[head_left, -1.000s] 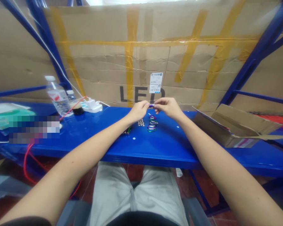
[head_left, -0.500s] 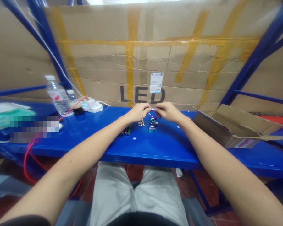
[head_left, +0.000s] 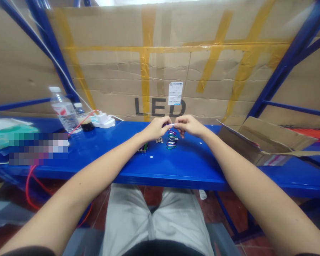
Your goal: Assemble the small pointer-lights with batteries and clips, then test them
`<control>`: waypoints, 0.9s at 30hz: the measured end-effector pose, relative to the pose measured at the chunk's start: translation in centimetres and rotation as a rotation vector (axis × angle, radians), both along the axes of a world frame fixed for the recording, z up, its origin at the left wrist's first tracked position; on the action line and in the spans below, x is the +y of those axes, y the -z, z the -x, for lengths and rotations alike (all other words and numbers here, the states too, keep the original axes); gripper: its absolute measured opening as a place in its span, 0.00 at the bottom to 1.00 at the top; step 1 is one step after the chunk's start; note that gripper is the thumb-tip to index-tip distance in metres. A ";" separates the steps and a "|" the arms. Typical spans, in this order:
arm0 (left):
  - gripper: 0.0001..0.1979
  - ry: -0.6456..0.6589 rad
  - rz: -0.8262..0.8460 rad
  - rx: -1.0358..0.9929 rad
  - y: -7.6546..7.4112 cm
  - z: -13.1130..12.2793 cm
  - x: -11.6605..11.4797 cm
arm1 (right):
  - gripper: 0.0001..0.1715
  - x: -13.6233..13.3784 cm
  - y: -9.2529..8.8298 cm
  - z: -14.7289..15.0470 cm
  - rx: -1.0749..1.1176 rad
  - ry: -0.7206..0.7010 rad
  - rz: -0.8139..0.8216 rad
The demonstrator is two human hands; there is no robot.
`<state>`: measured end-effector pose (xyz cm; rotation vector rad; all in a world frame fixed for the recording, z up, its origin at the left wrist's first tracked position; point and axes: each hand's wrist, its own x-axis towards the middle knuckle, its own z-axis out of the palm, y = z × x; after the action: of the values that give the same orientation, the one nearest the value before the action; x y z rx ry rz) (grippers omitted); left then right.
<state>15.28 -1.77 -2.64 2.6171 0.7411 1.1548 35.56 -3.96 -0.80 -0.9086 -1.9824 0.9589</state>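
My left hand (head_left: 158, 128) and my right hand (head_left: 187, 125) meet fingertip to fingertip above the blue shelf (head_left: 186, 167), both pinched on one small purple and silver piece (head_left: 171, 125). Just below them lies a row of coloured carabiner clips (head_left: 171, 139), purple, green and blue. Left of the clips sits a cluster of small silver parts (head_left: 159, 140). A few dark pen-like sticks (head_left: 143, 148) lie nearer me on the left.
An open cardboard box (head_left: 266, 142) lies on the shelf at the right. A water bottle (head_left: 63, 110), a dark jar (head_left: 86, 122), a white power strip (head_left: 104, 121) and a red cable (head_left: 29, 181) are at the left. A taped cardboard wall marked LED (head_left: 160, 106) stands behind.
Both hands have dropped slightly and drawn closer together on the small piece. The view has shifted a little.
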 end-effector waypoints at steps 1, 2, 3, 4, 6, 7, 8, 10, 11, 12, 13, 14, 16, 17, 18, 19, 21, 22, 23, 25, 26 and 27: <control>0.04 0.002 -0.013 0.005 0.0 0.0 0.0 | 0.19 0.0 0.1 0.0 0.015 -0.004 0.008; 0.04 0.006 -0.028 0.009 0.1 0.0 0.0 | 0.19 0.1 0.1 0.0 0.034 -0.009 0.021; 0.04 0.011 -0.046 0.013 0.1 0.0 0.1 | 0.18 0.1 0.2 0.0 0.059 -0.014 0.040; 0.05 0.015 -0.068 0.015 0.1 0.0 0.1 | 0.18 0.2 0.4 0.0 0.089 -0.019 0.064; 0.05 0.015 -0.113 0.017 0.2 -0.1 0.0 | 0.17 0.4 0.6 0.0 0.152 -0.033 0.126; 0.05 0.013 -0.136 0.017 0.2 -0.1 -0.1 | 0.16 0.5 0.7 0.0 0.182 -0.041 0.162; 0.05 0.011 -0.159 0.017 0.2 -0.1 -0.1 | 0.16 0.5 0.7 0.0 0.208 -0.049 0.200; 0.05 0.013 -0.202 0.020 0.3 -0.2 -0.3 | 0.15 0.5 0.7 0.1 0.254 -0.066 0.283; 0.05 0.017 -0.222 0.021 0.3 -0.2 -0.3 | 0.14 0.5 0.6 0.1 0.273 -0.075 0.326; 0.04 0.020 -0.238 0.018 0.3 -0.2 -0.3 | 0.14 0.4 0.6 0.1 0.291 -0.084 0.364; 0.04 0.019 -0.249 0.013 0.4 -0.2 -0.3 | 0.14 0.3 0.5 0.1 0.306 -0.091 0.393; 0.04 0.015 -0.255 0.005 0.4 -0.2 -0.2 | 0.13 0.2 0.4 0.1 0.317 -0.094 0.411; 0.03 0.004 -0.254 -0.003 0.5 -0.3 -0.1 | 0.13 0.0 0.2 0.2 0.319 -0.087 0.425; 0.03 0.000 -0.250 0.000 0.5 -0.3 -0.1 | 0.13 -0.1 0.1 0.2 0.309 -0.078 0.425; 0.04 -0.004 -0.245 0.008 0.5 -0.3 -0.1 | 0.13 -0.1 0.1 0.2 0.294 -0.069 0.426; 0.04 -0.009 -0.239 0.019 0.5 -0.4 -0.2 | 0.12 -0.1 0.1 0.2 0.277 -0.059 0.424; 0.04 -0.031 -0.216 0.046 0.5 -0.4 -0.4 | 0.12 0.0 0.0 0.2 0.245 -0.040 0.402; 0.04 -0.046 -0.196 0.058 0.5 -0.5 -0.5 | 0.12 0.0 0.0 0.2 0.232 -0.030 0.381; 0.05 -0.061 -0.172 0.068 0.4 -0.5 -0.6 | 0.12 0.1 0.1 0.2 0.220 -0.020 0.356; 0.05 -0.077 -0.109 0.075 0.3 -0.6 -0.9 | 0.13 0.2 0.1 0.2 0.202 -0.002 0.309; 0.06 -0.078 -0.072 0.071 0.3 -0.6 -1.0 | 0.13 0.2 0.1 0.3 0.196 0.003 0.291; 0.07 -0.077 -0.035 0.060 0.3 -0.6 -1.0 | 0.13 0.2 0.2 0.3 0.191 0.005 0.274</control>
<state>15.89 -2.76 -2.92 2.6843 0.8474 1.1240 35.29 -3.75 -0.98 -0.9306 -1.7144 1.2872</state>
